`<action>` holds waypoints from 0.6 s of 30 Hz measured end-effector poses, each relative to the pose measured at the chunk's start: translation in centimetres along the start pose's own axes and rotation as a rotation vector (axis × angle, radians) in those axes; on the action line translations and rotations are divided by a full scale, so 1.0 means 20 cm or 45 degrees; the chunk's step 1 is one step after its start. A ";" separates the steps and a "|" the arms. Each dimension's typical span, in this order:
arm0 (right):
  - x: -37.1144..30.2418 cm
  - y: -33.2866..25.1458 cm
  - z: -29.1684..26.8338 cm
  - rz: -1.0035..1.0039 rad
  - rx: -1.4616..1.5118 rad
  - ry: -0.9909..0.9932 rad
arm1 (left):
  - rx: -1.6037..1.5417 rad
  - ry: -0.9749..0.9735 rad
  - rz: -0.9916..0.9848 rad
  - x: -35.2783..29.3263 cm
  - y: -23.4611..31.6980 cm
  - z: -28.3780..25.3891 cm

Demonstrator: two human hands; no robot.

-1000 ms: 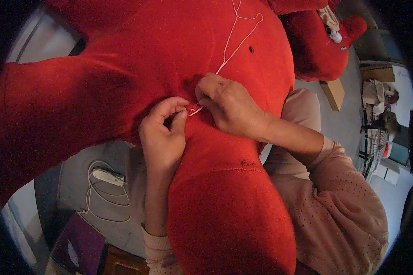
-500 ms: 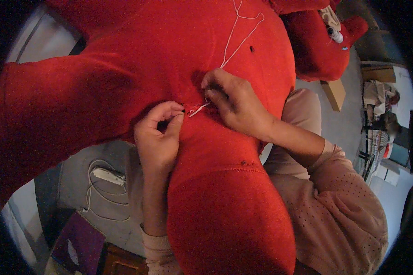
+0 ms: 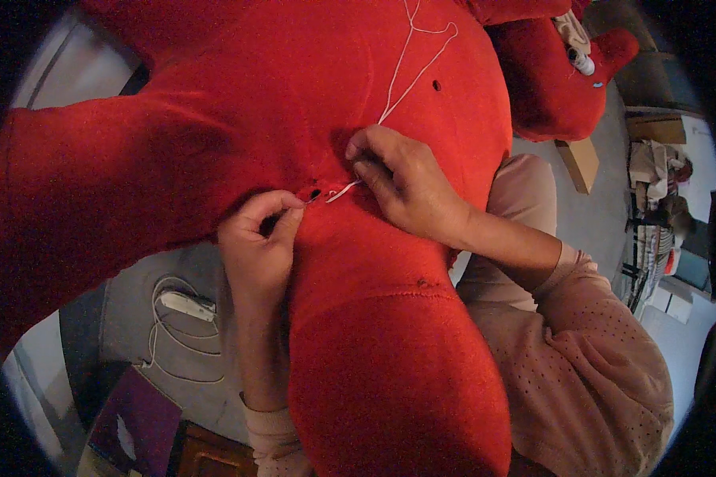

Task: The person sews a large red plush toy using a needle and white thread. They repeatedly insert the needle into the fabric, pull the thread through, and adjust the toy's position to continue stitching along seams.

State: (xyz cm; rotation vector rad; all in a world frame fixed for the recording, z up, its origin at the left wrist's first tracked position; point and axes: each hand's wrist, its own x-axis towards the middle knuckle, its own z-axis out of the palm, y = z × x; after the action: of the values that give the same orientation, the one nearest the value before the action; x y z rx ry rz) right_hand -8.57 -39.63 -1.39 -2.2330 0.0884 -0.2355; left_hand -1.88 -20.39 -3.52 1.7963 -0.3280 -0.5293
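A large red plush figure fills the middle, its limb-like parts reaching left and toward me. A small dark hole shows at its seam. Just left of that hole, my left hand is closed in a pinch on a thin, light, needle-like piece. My right hand lies over the fabric, fingers curled and pinched on white thread. The thread loops away up the red cloth, and a short thicker length emerges below my right fingers toward the seam. Another small hole sits farther up.
At the far right lies another red plush part with a white thread spool on it. A cardboard box is on the floor. A white power strip with a looped cord and a purple panel are at lower left.
My left hand has drawn left and slightly toward me, uncovering the dark hole at the seam. My right hand has shifted only slightly toward me, still on the thread.
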 end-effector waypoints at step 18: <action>0.00 0.02 0.01 -0.093 -0.015 0.007 | -0.243 -0.018 -0.035 0.02 0.03 0.06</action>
State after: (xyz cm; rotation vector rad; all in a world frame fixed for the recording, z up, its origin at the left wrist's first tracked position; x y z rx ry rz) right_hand -8.58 -39.75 -1.76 -2.2494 0.0112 -0.2817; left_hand -2.13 -21.66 -3.22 1.6150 -0.2540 -0.5742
